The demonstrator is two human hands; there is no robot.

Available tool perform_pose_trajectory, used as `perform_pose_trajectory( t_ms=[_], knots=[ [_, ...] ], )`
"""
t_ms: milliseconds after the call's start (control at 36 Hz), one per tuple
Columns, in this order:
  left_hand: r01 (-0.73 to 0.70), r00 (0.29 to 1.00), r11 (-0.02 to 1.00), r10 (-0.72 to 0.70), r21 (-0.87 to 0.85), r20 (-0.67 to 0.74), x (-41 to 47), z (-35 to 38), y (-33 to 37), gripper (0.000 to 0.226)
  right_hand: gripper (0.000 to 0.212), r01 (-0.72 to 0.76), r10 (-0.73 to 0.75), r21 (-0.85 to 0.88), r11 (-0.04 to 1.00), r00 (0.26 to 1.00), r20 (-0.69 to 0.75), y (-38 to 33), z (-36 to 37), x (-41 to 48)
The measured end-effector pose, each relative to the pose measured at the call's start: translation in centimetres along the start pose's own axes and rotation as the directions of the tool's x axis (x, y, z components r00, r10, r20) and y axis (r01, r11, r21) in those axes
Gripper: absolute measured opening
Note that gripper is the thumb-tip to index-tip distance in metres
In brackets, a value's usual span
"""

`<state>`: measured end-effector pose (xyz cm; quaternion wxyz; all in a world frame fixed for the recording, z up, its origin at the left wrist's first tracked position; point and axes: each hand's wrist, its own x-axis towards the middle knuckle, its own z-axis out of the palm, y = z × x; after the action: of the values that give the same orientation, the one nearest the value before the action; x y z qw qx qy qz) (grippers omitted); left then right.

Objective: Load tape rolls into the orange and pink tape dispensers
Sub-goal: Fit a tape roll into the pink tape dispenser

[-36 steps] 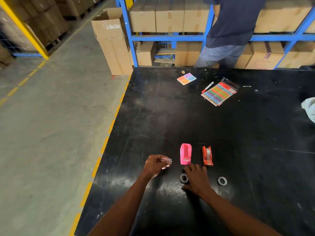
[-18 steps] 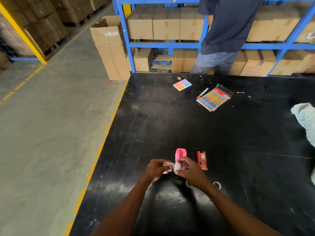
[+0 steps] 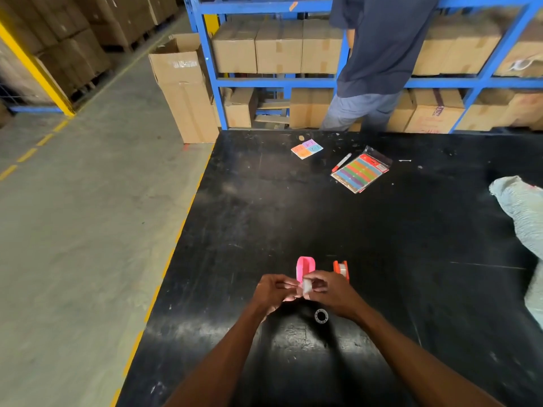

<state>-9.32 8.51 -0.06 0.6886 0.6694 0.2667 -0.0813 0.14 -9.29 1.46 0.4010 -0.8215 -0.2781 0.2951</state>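
Note:
A pink tape dispenser (image 3: 305,266) stands on the black table (image 3: 382,230), with an orange dispenser (image 3: 341,268) just right of it that has a clear roll inside. My left hand (image 3: 271,293) and my right hand (image 3: 330,290) meet just in front of the pink dispenser, both pinching a small clear tape roll (image 3: 307,287) between their fingertips. A second small ring-shaped roll core (image 3: 321,316) lies flat on the table below my right hand.
At the far side lie a coloured sticky-note card (image 3: 306,148), a red pen (image 3: 341,162) and a packet of coloured strips (image 3: 360,173). A grey cloth (image 3: 521,212) sits at the right edge. A person (image 3: 379,63) stands by blue box shelves (image 3: 279,82). The table's left edge drops to concrete floor.
My right hand has lifted off the table and joined my left hand at the clear roll in front of the pink dispenser. The view has tilted, bringing more of the shelves into sight.

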Motion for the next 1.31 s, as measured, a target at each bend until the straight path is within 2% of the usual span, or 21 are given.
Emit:
perform_pose_trajectory(
  t_ms=[139, 278, 583, 806, 1111, 1222, 1306],
  knots=[
    [-0.003, 0.999, 1.0, 0.002, 0.025, 0.042, 0.1, -0.4, 0.2, 0.023, 0.034, 0.015, -0.012, -0.06, 0.998, 0.999, 0.041, -0.6, -0.2, -0.2],
    [-0.02, 0.999, 0.997, 0.017, 0.069, 0.048, 0.2, -0.3, 0.4, 0.022, 0.02, 0.026, -0.017, -0.08, 0.996, 0.995, 0.101, -0.9, -0.4, 0.0],
    [0.027, 0.997, 1.0, -0.028, 0.016, 0.077, 0.8, -0.5, 0.1, 0.024, 0.024, 0.021, -0.008, -0.131, 0.991, 0.994, 0.106, -1.6, -0.9, 0.3],
    [0.018, 1.0, 0.993, -0.02, 0.113, 0.012, 2.0, 0.1, -0.5, 0.018, 0.012, -0.002, 0.009, -0.107, 0.994, 0.998, 0.069, -1.4, -0.9, 0.3],
    [0.052, 0.998, 0.987, -0.057, 0.152, 0.028, 4.1, 0.0, -1.5, 0.011, 0.016, -0.019, 0.03, -0.106, 0.994, 0.995, 0.096, 0.0, -0.3, 2.0],
    [0.07, 0.997, 0.988, -0.074, 0.139, 0.022, 4.9, 0.0, -1.6, 0.012, 0.027, -0.034, 0.042, -0.095, 0.995, 0.996, 0.079, 0.3, -0.1, 2.8],
    [0.072, 0.997, 0.989, -0.075, 0.133, 0.017, 5.5, -0.1, -1.3, 0.014, 0.026, -0.036, 0.046, -0.113, 0.993, 0.996, 0.083, 0.8, -0.3, 3.8]
  ],
)
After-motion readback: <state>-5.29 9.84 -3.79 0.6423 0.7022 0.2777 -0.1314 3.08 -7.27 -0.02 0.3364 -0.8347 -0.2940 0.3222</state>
